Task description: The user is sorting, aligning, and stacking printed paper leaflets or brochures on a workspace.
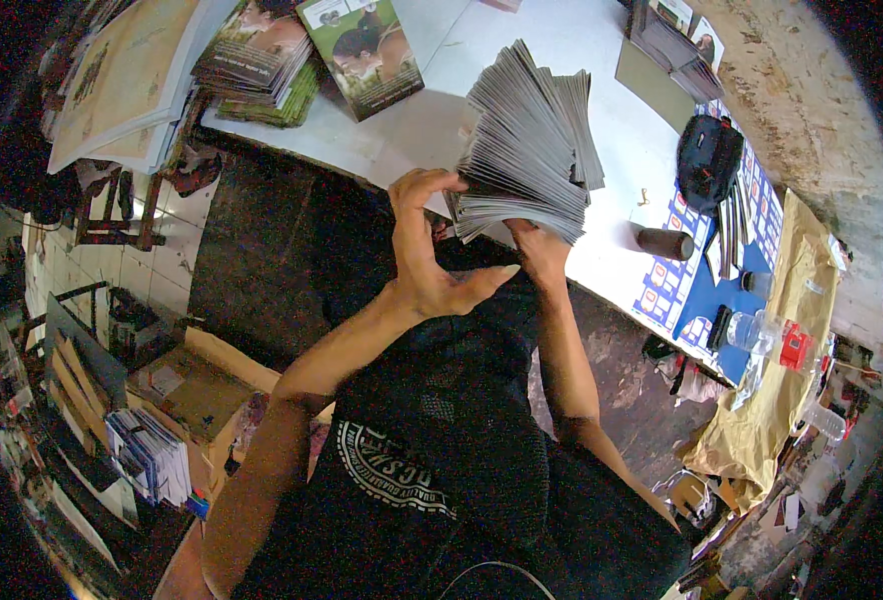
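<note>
A thick stack of thin paper sheets (527,140) is fanned out over the near edge of the white table (602,230). My right hand (542,250) grips its near end from below, with the fingers partly hidden under the paper. On the stack's left side my left hand (427,245) is open in a wide C shape. Its thumb points right, and its forefinger tip reaches the corner of the sheets. Behind and to the left lies a single green and brown printed leaflet (367,60), beside a pile of similar leaflets (262,65).
Large printed sheets (132,90) overhang the table's left end. A black pouch (710,160), a dark cylinder (666,243) and a clear plastic bottle (752,332) stand at right, by crumpled brown paper (762,410). Another stack (677,45) sits far right. An open cardboard box (202,385) is lower left.
</note>
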`<state>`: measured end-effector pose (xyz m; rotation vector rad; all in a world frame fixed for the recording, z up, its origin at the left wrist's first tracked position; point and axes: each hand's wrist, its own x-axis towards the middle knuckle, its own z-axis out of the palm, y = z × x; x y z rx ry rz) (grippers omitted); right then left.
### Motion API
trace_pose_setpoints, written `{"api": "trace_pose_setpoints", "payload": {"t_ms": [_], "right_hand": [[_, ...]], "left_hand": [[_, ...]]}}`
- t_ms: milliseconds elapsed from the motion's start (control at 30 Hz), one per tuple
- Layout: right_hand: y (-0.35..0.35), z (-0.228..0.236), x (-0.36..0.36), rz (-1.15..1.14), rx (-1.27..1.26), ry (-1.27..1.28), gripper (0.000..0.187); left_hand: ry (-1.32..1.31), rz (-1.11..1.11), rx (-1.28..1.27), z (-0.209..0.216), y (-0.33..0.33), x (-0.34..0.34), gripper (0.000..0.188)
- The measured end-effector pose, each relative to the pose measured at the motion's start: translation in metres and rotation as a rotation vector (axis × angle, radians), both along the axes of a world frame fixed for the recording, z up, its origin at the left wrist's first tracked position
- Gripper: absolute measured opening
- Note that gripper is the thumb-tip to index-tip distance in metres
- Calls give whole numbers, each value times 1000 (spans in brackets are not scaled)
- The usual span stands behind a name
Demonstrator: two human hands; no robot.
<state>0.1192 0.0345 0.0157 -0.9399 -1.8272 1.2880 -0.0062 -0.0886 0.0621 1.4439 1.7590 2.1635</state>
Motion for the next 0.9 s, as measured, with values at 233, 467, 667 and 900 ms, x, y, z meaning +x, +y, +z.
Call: {"api": "trace_pose_setpoints", "payload": {"t_ms": [233,467,667,900], "right_hand": [[2,-2,-1,-2,-46,65,82],[-1,2,-2,8,-68,62,83],[-1,1,3,-17,-87,-10,81],[1,1,1,-3,42,-109,82]], "left_hand": [[39,-33,-78,10,-3,-5,95],[36,-4,-116,6,-11,-1,89],[80,80,-66,11,-7,0,70],[41,-23,11,1,-1,-3,76]]}}
